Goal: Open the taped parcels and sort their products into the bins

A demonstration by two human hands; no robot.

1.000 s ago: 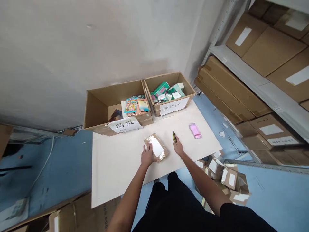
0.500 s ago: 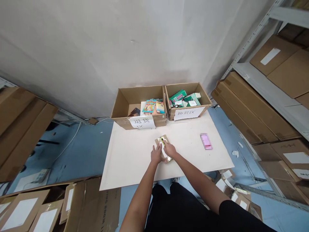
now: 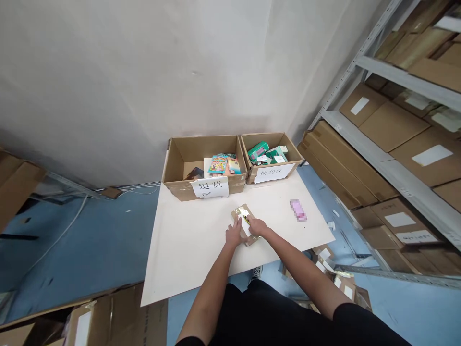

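Observation:
On the white table a small cardboard box (image 3: 240, 210) lies flat, with a white label and shiny tape on its top. My left hand (image 3: 234, 234) holds the box down at its lower left side, fingers pressed on the top. In my right hand (image 3: 256, 226) is a yellow and black utility knife (image 3: 246, 219), its front end over the middle of the box. The blade is too small to make out, and so is whether the tape is cut.
Behind the box stand two open cartons with paper signs, one with books (image 3: 218, 164), one with green boxes (image 3: 258, 150). A blurred pink item (image 3: 298, 210) lies at the table's right. Shelves with cartons (image 3: 392, 122) flank the right; more cartons stand lower left.
My right hand has drawn the utility knife from near the box's far end toward its middle. The left hand stays on the box. The camera view has turned right.

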